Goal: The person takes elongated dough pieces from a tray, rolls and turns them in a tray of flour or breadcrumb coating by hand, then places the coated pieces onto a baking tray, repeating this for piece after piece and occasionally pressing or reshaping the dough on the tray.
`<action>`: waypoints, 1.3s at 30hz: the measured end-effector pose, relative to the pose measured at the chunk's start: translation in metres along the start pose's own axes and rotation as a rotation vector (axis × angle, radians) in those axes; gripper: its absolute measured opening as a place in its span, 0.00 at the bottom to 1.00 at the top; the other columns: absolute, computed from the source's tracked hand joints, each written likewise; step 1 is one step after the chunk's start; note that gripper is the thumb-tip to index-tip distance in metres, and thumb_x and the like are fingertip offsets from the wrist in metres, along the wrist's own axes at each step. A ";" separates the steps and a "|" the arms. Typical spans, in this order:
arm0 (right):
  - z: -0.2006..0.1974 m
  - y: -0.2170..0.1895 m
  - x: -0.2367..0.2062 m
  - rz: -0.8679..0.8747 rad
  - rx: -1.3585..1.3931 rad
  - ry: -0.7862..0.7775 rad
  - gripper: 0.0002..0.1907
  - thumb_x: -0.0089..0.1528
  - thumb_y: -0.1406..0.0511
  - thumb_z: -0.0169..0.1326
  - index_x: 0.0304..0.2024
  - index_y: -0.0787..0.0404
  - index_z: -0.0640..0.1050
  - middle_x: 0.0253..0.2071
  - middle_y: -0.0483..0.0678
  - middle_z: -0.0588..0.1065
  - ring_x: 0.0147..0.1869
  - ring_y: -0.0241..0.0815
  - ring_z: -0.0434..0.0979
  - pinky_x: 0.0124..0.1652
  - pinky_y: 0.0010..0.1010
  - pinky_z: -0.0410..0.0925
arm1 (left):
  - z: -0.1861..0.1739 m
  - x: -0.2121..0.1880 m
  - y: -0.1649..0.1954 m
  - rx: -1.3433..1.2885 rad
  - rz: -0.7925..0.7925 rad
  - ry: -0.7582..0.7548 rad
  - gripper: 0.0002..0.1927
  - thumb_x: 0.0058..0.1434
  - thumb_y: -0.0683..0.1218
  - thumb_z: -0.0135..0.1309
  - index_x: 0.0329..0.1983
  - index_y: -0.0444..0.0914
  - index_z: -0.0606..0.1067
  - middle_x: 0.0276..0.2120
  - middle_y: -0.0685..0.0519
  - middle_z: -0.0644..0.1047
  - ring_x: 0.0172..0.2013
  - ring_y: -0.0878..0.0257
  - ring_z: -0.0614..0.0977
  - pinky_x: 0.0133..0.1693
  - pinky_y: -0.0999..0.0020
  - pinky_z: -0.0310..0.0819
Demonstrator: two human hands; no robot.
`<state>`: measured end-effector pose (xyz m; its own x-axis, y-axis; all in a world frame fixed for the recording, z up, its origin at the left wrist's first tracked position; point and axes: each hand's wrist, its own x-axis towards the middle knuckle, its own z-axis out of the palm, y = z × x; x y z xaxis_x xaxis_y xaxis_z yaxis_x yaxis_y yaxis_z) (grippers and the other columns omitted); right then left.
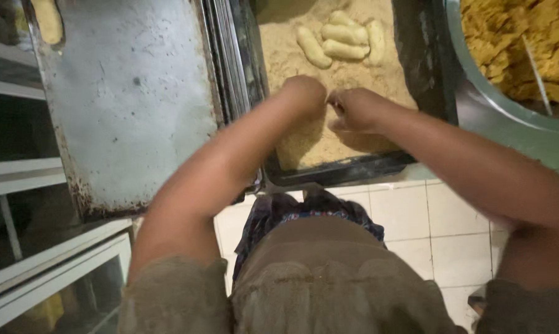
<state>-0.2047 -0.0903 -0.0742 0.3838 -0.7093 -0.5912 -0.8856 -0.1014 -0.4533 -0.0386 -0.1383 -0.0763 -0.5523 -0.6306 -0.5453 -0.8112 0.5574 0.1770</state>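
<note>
Rolls (341, 42) probably block tray's (347, 170) far end.

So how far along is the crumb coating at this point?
Done: five coated rolls lie at the far end of the crumb tray. In hand: left hand and right hand meet over the crumbs, contents hidden. Left: the steel sheet carries one piece.

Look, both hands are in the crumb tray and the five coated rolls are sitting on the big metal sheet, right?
Not quite. In the head view, the rolls lie in the crumb tray itself, beyond both hands: left hand, right hand. The big metal sheet holds only one roll at its far corner.
</note>
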 end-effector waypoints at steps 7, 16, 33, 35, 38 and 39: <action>-0.024 -0.012 -0.026 -0.008 0.245 -0.191 0.36 0.59 0.60 0.66 0.67 0.58 0.67 0.61 0.55 0.73 0.61 0.49 0.72 0.57 0.40 0.65 | -0.047 -0.043 0.015 -0.187 -0.001 -0.320 0.20 0.51 0.53 0.67 0.46 0.42 0.83 0.47 0.47 0.83 0.46 0.51 0.84 0.48 0.56 0.78; -0.025 -0.025 -0.020 0.157 0.168 -0.219 0.32 0.61 0.58 0.60 0.68 0.55 0.70 0.64 0.54 0.74 0.62 0.53 0.76 0.61 0.45 0.69 | -0.036 -0.039 0.009 -0.121 0.027 -0.349 0.29 0.46 0.51 0.71 0.53 0.38 0.82 0.48 0.43 0.82 0.49 0.49 0.83 0.51 0.59 0.78; -0.064 0.010 -0.053 0.088 0.327 0.191 0.21 0.67 0.57 0.52 0.59 0.60 0.80 0.54 0.56 0.81 0.58 0.52 0.80 0.58 0.43 0.70 | -0.036 -0.072 -0.015 -1.431 0.220 -0.233 0.22 0.66 0.45 0.55 0.62 0.36 0.69 0.46 0.49 0.82 0.43 0.62 0.84 0.44 0.65 0.82; -0.060 0.008 -0.057 -0.053 0.534 0.135 0.24 0.61 0.66 0.56 0.61 0.57 0.77 0.56 0.51 0.80 0.59 0.47 0.80 0.57 0.40 0.71 | -0.035 -0.074 -0.016 -1.481 0.301 -0.277 0.22 0.68 0.46 0.52 0.63 0.34 0.67 0.48 0.47 0.82 0.45 0.60 0.85 0.46 0.64 0.83; -0.064 0.004 -0.066 -0.328 1.101 0.123 0.33 0.57 0.73 0.57 0.66 0.58 0.70 0.58 0.48 0.78 0.60 0.42 0.79 0.56 0.35 0.72 | -0.035 -0.076 -0.015 -1.584 0.345 -0.296 0.20 0.71 0.48 0.45 0.63 0.35 0.67 0.49 0.46 0.82 0.46 0.59 0.85 0.46 0.65 0.81; -0.066 0.002 -0.069 -0.323 1.028 0.159 0.31 0.58 0.73 0.57 0.65 0.62 0.71 0.57 0.50 0.77 0.59 0.42 0.78 0.56 0.34 0.73 | -0.035 -0.077 -0.013 -1.598 0.315 -0.251 0.21 0.72 0.49 0.43 0.63 0.34 0.68 0.49 0.46 0.82 0.45 0.59 0.85 0.46 0.65 0.82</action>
<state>-0.2499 -0.0875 0.0100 0.4557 -0.8434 -0.2847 -0.0784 0.2805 -0.9566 0.0079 -0.1162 -0.0077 -0.8094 -0.4208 -0.4096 -0.1328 -0.5483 0.8257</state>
